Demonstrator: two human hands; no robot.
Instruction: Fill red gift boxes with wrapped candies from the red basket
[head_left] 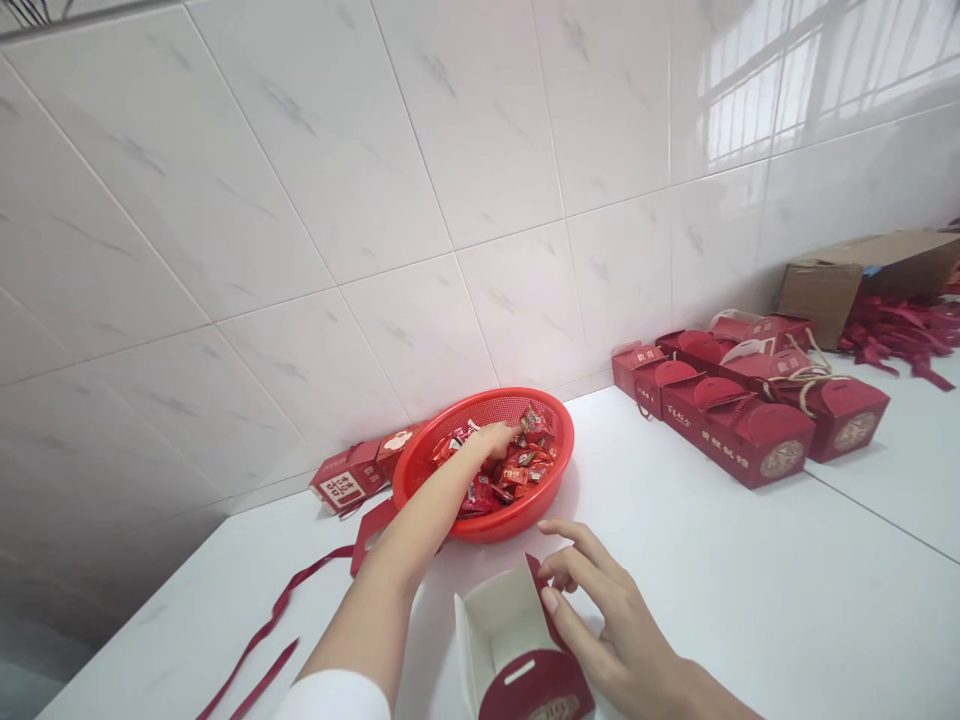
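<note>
Head view: looking forward and down over a white counter [697,590] toward a tiled wall [495,200].
Left hand [495,442]: dipped into a red basket [517,525], with fingertips lost among wrapped packets [517,475]; cannot tell whether the grip is empty or closed on one.
Right hand [611,610]: at the right side of an open box [499,625], with fingers bent and spread; seemingly touching the raised side flap [556,628], but cannot tell whether pinching.
Open box: just in front of the basket, with pale inner walls in sight and a slotted flap [540,688] at the near end.
Packets: probably best taken in a loose, modest handful; likely to slip from an overfull grip.
Side flap: best held back lightly, for a wide mouth and uncreased card.
Basket rim [568,435]: raised all round; calls for lifting hand and forearm well over, without dragging.
Left edge: slanting across the lower left, beyond a dark red ribbon [277,605]; easy to snag with a low sleeve [334,695].
Back: tight, with wall and red boxes [349,480] close behind the basket.
Right: roomiest, with bare surface reaching to the row of closed boxes [720,420].
</note>
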